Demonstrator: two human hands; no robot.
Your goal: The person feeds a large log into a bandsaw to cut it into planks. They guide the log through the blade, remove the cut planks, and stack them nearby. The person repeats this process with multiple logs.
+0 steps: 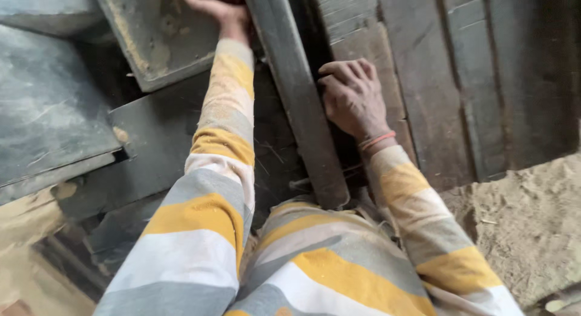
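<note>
left hand [215, 4] at 12 o'clock grips metal box [151, 38] edge; right hand [354, 98] curled against grey beam [299, 104], grip unclear.

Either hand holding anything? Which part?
The right hand curls its fingers around the edge of the grey slanted beam, about midway up. The left hand reaches the metal box at its top; its grip cannot be told.

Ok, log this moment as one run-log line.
left hand: reaching up against grey metal housing | right hand: fingers curled on slanted metal bar edge | wooden planks behind | sandy heap at right
</note>
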